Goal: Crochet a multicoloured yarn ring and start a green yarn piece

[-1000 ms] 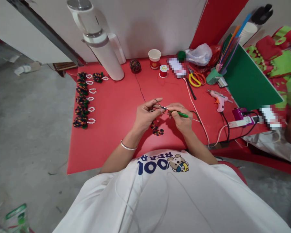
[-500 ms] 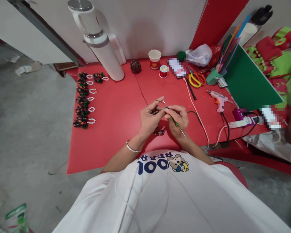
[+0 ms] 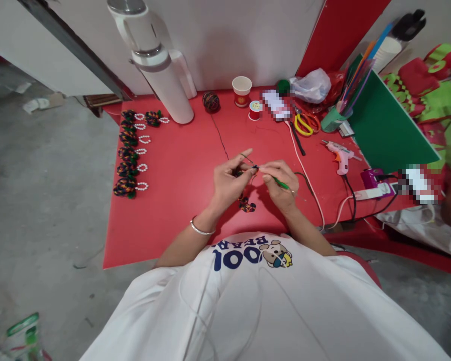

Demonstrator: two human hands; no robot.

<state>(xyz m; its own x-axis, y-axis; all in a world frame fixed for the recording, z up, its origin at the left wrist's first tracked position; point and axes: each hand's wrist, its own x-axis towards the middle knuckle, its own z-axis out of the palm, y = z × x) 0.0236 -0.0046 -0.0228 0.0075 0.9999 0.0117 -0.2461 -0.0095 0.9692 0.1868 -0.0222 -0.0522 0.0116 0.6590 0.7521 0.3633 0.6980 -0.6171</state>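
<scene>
My left hand [image 3: 228, 181] pinches a small dark multicoloured crochet piece [image 3: 247, 204], whose curled end hangs below the fingers. A strand of yarn passes over its raised index finger. Closed around a crochet hook with a green handle [image 3: 280, 183], my right hand [image 3: 281, 186] has its fingertips close to the left ones; the hook's tip is too small to make out at the work. From the hands, dark yarn runs up to a ball of multicoloured yarn [image 3: 211, 102] on the red table [image 3: 173, 200].
Several beaded yarn pieces [image 3: 127, 169] line the left side. At the back stand a white bottle [image 3: 169, 90], a paper cup [image 3: 241, 91] and a thread spool [image 3: 254, 110]. Scissors [image 3: 303, 125], a pink glue gun [image 3: 340, 156] and a cable lie right. A person's arm shows far right.
My right hand has drawn slightly right and down, and the hook now lies flatter in it. My left hand has shifted slightly left, still pinching the crochet piece.
</scene>
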